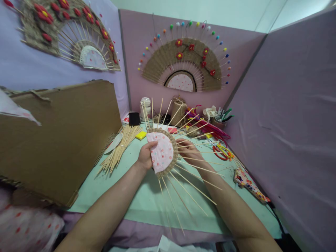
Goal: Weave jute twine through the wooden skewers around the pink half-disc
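A half-made fan (163, 152) is held up over the green table (147, 199). It has a pink dotted half-disc centre, a jute rim and thin wooden skewers sticking out all round. My left hand (145, 155) grips the flat left edge of the half-disc, fingers closed on it. My right hand (189, 149) is on the right side among the skewers, its fingers curled against the jute rim.
A bundle of loose skewers (119, 151) lies at the left, beside a large leaning cardboard sheet (57, 136). Red scissors (219, 151), a jute roll (178, 110), a jar (146, 107) and a tool cup (219, 120) crowd the back. Finished fans hang on the partition walls.
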The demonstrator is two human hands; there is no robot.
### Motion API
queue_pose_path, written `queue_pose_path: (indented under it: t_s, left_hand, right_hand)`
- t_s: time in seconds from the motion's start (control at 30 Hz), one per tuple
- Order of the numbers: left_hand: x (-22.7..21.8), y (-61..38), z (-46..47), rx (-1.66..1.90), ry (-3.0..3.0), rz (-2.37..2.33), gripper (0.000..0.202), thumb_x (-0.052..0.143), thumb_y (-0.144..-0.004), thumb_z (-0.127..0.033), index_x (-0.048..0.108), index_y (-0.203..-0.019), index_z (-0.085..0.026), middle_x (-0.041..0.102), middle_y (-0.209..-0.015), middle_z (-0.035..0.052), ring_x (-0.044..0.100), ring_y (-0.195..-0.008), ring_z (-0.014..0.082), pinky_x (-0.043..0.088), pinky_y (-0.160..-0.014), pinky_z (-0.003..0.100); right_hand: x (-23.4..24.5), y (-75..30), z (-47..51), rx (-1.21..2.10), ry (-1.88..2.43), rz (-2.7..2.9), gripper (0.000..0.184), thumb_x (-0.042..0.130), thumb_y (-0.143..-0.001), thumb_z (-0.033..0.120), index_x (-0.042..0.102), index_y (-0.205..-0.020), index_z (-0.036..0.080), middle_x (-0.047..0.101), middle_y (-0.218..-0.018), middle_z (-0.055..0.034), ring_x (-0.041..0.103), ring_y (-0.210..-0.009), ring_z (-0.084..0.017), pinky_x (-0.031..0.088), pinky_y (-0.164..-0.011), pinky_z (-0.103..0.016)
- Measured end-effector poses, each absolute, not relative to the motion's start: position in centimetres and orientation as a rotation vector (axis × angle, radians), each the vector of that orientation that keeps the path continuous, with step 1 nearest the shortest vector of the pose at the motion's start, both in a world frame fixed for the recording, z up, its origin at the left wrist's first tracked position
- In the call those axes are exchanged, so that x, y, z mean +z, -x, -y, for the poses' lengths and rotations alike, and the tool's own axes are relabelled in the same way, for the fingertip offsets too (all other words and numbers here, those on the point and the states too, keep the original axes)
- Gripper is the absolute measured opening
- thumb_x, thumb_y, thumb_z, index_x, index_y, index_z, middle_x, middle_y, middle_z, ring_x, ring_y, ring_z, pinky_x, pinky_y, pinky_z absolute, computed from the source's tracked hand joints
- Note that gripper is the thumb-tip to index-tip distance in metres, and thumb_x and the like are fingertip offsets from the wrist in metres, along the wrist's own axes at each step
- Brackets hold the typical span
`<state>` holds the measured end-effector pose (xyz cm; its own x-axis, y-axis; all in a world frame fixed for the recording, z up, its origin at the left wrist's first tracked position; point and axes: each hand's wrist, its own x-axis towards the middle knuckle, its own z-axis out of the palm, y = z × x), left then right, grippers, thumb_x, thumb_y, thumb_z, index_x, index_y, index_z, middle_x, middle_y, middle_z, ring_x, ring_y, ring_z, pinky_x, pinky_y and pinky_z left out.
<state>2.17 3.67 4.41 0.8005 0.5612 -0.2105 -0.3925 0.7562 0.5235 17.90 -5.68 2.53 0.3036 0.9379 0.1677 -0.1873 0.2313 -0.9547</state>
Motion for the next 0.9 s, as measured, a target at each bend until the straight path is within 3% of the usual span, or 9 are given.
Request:
queue_pose_path:
  t_s: [0.27, 0.53, 0.9]
  left_hand:
    - [4.0, -2.3, -3.8, 0.494, -0.468, -0.354, 0.046, 0.049, -0.073, -0.012, 0.055, -0.118, -0.006, 0.072, -0.084, 0.0104, 0.068, -0.081, 0.0234, 0.044, -0.092, 0.04]
    - [4.2, -2.3, -3.7, 0.498, -0.473, -0.359, 0.037, 0.048, -0.075, -0.013, 0.06, -0.108, -0.004, 0.072, -0.084, 0.0139, 0.067, -0.083, 0.0261, 0.044, -0.093, 0.044]
    - [4.5, -2.3, -3.6, 0.507, -0.472, -0.384, 0.042, 0.047, -0.074, -0.014, 0.057, -0.114, -0.003, 0.072, -0.083, 0.0133, 0.067, -0.087, 0.0267, 0.042, -0.094, 0.044]
  right_hand:
    - [3.2, -17.4, 6.0, 1.037, 0.95, 0.861, 0.028, 0.076, -0.062, 0.029, 0.058, -0.082, 0.021, 0.064, -0.078, 0.001, 0.06, -0.066, -0.013, 0.048, -0.064, -0.028]
    - [2.5, -17.7, 6.0, 1.11, 0.906, 0.882, 0.033, 0.078, -0.059, 0.02, 0.058, -0.086, 0.022, 0.064, -0.08, 0.0019, 0.062, -0.07, -0.013, 0.049, -0.066, -0.027]
    - [2.3, -17.6, 5.9, 1.205, 0.931, 0.866, 0.028, 0.076, -0.06, 0.022, 0.064, -0.085, 0.019, 0.067, -0.086, -0.0016, 0.063, -0.075, -0.014, 0.049, -0.072, -0.029]
